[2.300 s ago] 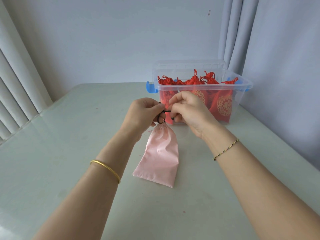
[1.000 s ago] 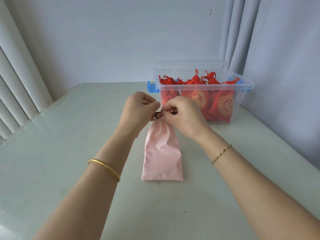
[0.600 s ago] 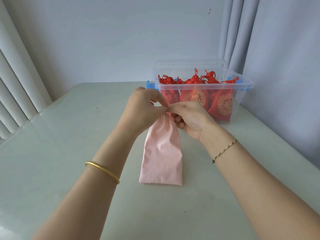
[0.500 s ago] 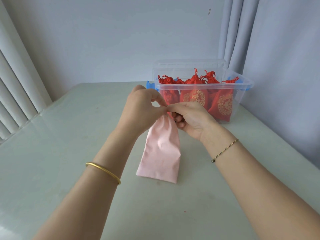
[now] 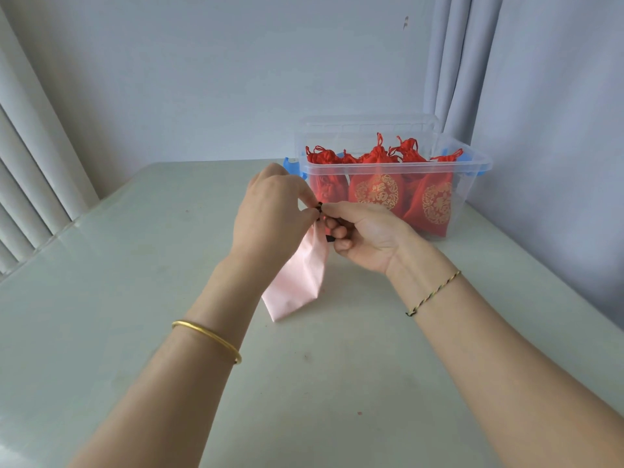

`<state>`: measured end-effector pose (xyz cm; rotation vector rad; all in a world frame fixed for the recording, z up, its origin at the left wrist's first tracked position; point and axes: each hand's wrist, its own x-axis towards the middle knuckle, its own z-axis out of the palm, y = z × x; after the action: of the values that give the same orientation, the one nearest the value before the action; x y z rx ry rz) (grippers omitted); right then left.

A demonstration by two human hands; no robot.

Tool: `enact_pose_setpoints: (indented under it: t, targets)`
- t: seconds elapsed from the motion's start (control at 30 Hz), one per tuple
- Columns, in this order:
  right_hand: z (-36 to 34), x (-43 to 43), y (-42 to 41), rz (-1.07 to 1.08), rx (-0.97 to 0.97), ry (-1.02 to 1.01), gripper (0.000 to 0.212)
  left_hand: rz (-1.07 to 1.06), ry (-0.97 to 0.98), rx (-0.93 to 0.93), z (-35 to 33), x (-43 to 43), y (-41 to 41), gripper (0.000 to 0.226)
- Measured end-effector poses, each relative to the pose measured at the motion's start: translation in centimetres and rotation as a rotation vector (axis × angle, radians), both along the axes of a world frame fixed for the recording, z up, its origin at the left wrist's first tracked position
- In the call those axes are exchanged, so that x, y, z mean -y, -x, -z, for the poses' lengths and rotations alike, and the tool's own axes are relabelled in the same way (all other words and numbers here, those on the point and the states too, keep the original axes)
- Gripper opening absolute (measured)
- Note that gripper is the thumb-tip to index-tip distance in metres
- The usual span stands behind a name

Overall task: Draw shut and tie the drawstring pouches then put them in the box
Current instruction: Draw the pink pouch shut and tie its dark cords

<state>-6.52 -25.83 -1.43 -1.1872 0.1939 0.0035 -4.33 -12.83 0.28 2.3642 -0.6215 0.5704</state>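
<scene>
A pale, glossy bench [image 5: 135,298] carries a clear plastic box [image 5: 463,194] of red pouches [image 5: 374,194] at its far right, while a pink pouch [image 5: 299,278] touches it mid-bench with its lower corner.

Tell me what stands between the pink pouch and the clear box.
Nothing visible: left hand and right hand pinch the pink pouch at its neck, and the table between it and the clear box lies bare. Its top is open, though red pouches reach its rim.

Gold bangle [image 5: 206,339] L, cord bracelet [image 5: 434,293] R
</scene>
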Motion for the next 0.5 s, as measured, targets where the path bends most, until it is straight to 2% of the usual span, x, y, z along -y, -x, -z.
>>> enact_pose_setpoints:
  t: [0.37, 0.5]
  targets:
    - [0.19, 0.29, -0.28, 0.007, 0.131, 0.146, 0.011, 0.029, 0.038, -0.008, 0.34, -0.40, -0.97, 0.004]
    - [0.42, 0.44, -0.27, 0.088, 0.189, 0.367, 0.009, 0.005, 0.134, -0.053, 0.52, -0.45, -1.04, 0.007]
